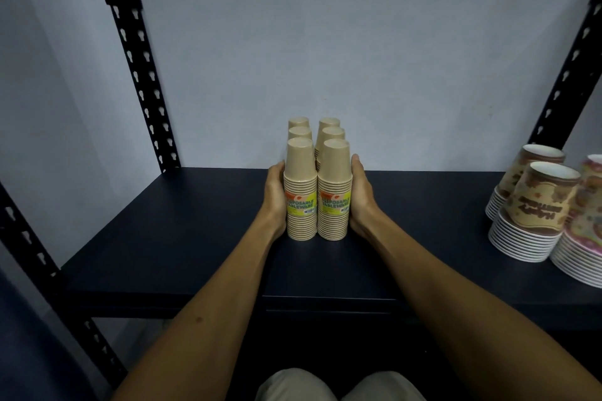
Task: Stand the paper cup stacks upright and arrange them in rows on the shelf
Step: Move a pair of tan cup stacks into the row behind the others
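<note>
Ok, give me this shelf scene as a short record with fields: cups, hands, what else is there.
task cups: six upright stacks of plain tan paper cups, two columns of three, front pair bearing yellow labels
surface: dark flat metal shelf
left hand: fingers straight, pressed against the left column
right hand: fingers straight, pressed against the right column
other items: stacks of patterned white-rimmed paper cups at the shelf's right end
frame: black slotted metal uprights
backdrop: pale wall
</note>
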A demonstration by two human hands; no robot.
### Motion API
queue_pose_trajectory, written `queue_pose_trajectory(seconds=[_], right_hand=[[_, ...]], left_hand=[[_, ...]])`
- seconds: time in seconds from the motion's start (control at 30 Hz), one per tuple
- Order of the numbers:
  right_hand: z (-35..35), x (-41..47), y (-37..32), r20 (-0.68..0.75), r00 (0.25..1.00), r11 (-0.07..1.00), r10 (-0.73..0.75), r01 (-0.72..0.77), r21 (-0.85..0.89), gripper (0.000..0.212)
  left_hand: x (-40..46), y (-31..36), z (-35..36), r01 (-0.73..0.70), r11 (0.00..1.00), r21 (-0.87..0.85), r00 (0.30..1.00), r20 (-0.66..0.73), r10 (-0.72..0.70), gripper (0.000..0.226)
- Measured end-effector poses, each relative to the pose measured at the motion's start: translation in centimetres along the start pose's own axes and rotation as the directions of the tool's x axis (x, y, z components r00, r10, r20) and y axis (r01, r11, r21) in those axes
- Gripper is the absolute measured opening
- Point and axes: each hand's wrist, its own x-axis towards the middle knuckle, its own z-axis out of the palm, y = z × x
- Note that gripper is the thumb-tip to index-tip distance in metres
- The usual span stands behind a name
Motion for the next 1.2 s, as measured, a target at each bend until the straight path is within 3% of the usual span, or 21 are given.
queue_pose_trajectory(seconds=[1.07, 1.2], right_hand=[[1.9, -3.5, 0.4, 0.026, 1.0, 1.0, -0.015, 0.016, -0.017, 0.051], [2.6, -4.2, 0.6, 0.043, 0.999, 1.0, -0.008, 0.008, -0.002, 0.052]], left_hand=[[-4.6, 1.7, -1.2, -0.045, 0.998, 0.039, 0.998, -0.031, 0.046, 0.051], [-5.2, 1.9, -1.8, -0.053, 0.998, 0.039, 0.998, -0.02, 0.054, 0.06]])
